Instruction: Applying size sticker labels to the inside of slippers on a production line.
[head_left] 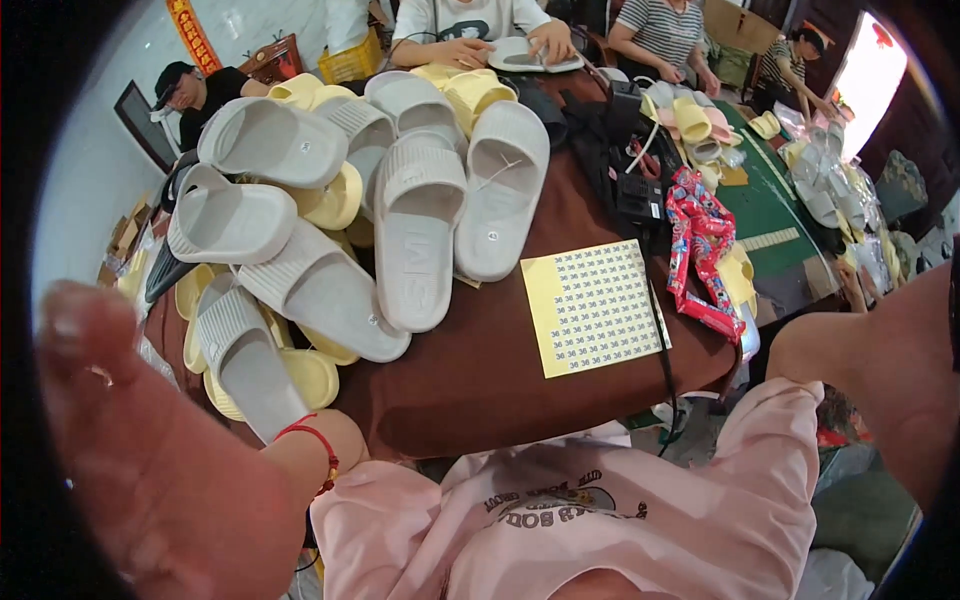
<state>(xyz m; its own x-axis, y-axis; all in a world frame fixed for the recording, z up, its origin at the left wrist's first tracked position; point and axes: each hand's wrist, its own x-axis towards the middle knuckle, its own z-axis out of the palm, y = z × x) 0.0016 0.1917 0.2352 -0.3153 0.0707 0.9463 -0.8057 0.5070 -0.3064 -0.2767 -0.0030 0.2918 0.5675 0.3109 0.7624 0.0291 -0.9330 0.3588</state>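
Note:
My left hand (150, 460) is raised very close at the left, with a red string bracelet on its wrist. One digit points upward, stretched out; the other fingers run out of the picture or blur. I see nothing held in it. My right arm (890, 370) rises at the right edge, bent at the elbow, and its hand lies outside the picture. On the brown cloth table (470, 390) before me is a heap of grey slide sandals (420, 230) mixed with yellow slide sandals (335, 200). To their right lies a yellow sheet of small white stickers (600, 310).
A crumpled red wrapper (700, 255) and a black cable (660, 330) lie at the table's right. Beyond is a green table (780, 210) with more sandals and clear bags. Across the table a person in white handles a grey sandal (530, 55); other people sit nearby.

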